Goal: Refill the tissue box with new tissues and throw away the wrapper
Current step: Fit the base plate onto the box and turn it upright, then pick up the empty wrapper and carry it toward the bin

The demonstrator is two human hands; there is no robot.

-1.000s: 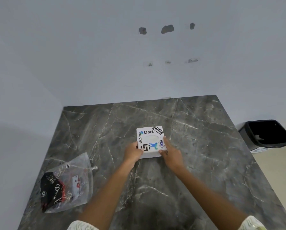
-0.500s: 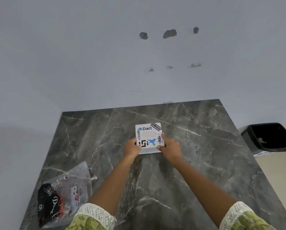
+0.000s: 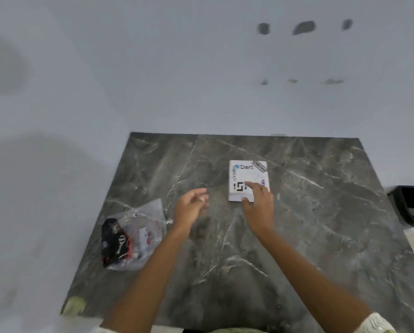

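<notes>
A white square tissue box covered in stickers lies flat on the dark marble table, a little right of centre. My right hand rests on the box's near right corner, fingers spread over its top. My left hand hovers over the table to the left of the box, off it, with fingers loosely apart and nothing in it. A clear plastic wrapper with black, red and white print lies near the table's left edge, holding a pack.
A black waste bin stands on the floor past the table's right edge. A pale wall rises right behind the table. The image is somewhat blurred.
My left hand has let go of the box and swung left toward the wrapper. My right hand stays on the box. The view has turned left.
</notes>
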